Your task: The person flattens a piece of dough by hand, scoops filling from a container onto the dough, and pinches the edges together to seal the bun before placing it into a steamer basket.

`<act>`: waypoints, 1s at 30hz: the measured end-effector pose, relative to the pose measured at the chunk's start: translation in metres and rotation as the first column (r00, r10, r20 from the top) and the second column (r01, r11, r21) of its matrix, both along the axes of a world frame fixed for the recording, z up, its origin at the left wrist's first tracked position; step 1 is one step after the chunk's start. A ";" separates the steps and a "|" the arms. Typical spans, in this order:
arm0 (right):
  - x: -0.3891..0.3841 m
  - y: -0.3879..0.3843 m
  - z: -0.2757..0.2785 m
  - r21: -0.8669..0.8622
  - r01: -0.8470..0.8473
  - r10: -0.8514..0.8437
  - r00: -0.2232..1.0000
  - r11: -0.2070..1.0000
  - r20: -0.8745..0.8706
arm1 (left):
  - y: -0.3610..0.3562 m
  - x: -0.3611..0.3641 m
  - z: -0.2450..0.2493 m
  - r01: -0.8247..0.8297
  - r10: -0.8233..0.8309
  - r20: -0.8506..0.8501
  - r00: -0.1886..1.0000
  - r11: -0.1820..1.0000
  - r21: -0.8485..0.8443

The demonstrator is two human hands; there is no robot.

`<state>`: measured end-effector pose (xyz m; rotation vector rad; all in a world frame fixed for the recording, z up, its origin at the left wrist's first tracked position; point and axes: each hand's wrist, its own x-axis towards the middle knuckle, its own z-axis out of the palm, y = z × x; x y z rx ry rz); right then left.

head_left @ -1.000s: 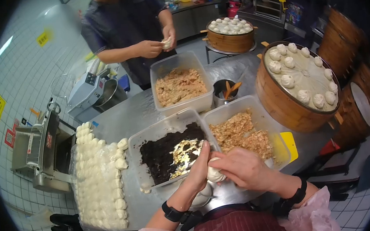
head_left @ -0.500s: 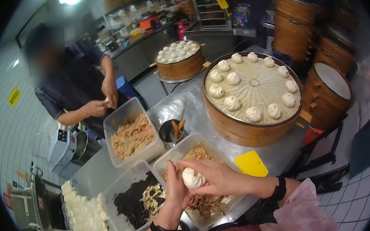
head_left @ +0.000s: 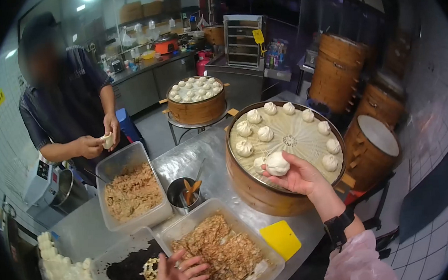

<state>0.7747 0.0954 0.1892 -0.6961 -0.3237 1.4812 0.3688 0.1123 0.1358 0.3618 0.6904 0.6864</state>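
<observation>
A pleated white bun [head_left: 278,164] rests in the fingers of my right hand [head_left: 304,176], over the near rim of the large bamboo steamer [head_left: 268,189]. Several finished buns [head_left: 265,133] sit in a ring on the steamer's mesh liner, and my held bun and hand hide part of its near side. My left hand [head_left: 178,278] is empty with fingers spread, between the tub of dark filling [head_left: 126,274] and the tub of brownish meat filling [head_left: 217,244].
Across the metal table [head_left: 206,181], a co-worker [head_left: 66,100] holds a piece of dough over another filling tub [head_left: 132,188]. A metal pot [head_left: 184,194] with utensils, a yellow scraper [head_left: 281,240] and rows of dough pieces [head_left: 68,276] lie around. Stacked steamers [head_left: 338,71] stand right.
My right hand has carried the bun away from my left hand, over to the steamer. My left hand has let go and opened, lower down. The view has shifted.
</observation>
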 end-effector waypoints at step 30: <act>0.081 0.067 -0.040 0.085 0.483 -0.040 -0.102 0.871 0.994 | 0.005 -0.037 -0.004 0.030 0.036 -0.271 0.962 0.971 0.236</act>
